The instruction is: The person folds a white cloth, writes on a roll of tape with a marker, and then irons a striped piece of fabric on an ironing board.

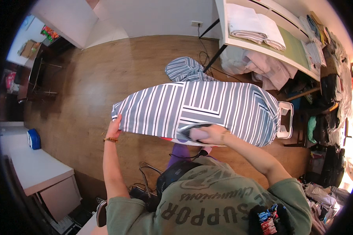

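Observation:
A grey cloth with white and dark stripes lies spread over an ironing board, whose colourful cover peeks out along the near edge. My left hand pinches the cloth's near-left corner at the board's narrow end. In my right hand is an iron, its tip pointing left, resting on the cloth near the front edge. The handle is mostly covered by my fingers. More of the striped cloth lies bunched on the floor beyond the board.
A white-framed stand juts from the board's right end. Behind it, a white table holds folded white towels. A cord runs down from the wall socket. At left are a white cabinet and a dark chair.

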`<action>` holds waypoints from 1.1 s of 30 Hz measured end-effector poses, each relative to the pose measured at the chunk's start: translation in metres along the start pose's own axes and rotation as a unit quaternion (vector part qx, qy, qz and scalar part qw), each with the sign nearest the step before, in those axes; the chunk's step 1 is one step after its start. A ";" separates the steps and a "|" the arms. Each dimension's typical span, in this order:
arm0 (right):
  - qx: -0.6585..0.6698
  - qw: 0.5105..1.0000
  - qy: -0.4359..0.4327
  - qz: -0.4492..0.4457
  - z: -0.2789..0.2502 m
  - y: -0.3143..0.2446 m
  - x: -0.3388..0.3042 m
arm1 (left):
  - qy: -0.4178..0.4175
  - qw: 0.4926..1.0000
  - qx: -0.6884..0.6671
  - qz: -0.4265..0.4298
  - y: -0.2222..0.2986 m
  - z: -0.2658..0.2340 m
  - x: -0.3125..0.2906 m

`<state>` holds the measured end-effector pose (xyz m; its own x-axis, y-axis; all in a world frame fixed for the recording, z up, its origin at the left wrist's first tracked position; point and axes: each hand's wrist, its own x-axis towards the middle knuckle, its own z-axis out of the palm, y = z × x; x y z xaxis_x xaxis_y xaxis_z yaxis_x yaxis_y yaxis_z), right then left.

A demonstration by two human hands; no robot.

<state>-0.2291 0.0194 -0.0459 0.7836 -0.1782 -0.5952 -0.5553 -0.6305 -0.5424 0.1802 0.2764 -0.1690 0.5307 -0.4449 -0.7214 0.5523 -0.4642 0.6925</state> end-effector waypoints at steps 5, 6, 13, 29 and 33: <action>0.035 0.996 0.048 -0.060 0.017 -0.095 0.089 | 0.053 0.997 0.048 -0.007 -0.001 0.011 0.000; 0.042 0.996 0.052 -0.050 0.017 -0.111 0.103 | 0.060 0.997 0.054 0.001 0.004 0.021 -0.006; 0.082 0.994 0.072 -0.021 0.027 -0.148 0.137 | 0.122 0.988 -0.078 0.051 -0.018 0.019 0.027; 0.339 0.656 0.540 0.404 0.119 0.194 -0.165 | 0.230 0.964 0.096 0.095 -0.023 0.026 0.047; 0.501 0.563 0.559 0.346 0.115 0.201 -0.186 | 0.271 0.948 0.132 0.102 -0.029 0.026 0.051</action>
<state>-0.5185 0.0125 -0.1124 -0.3420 -0.8368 -0.4276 -0.2749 0.5242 -0.8060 0.1745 0.2473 -0.2260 0.9011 -0.1202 -0.4165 0.2603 -0.6181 0.7417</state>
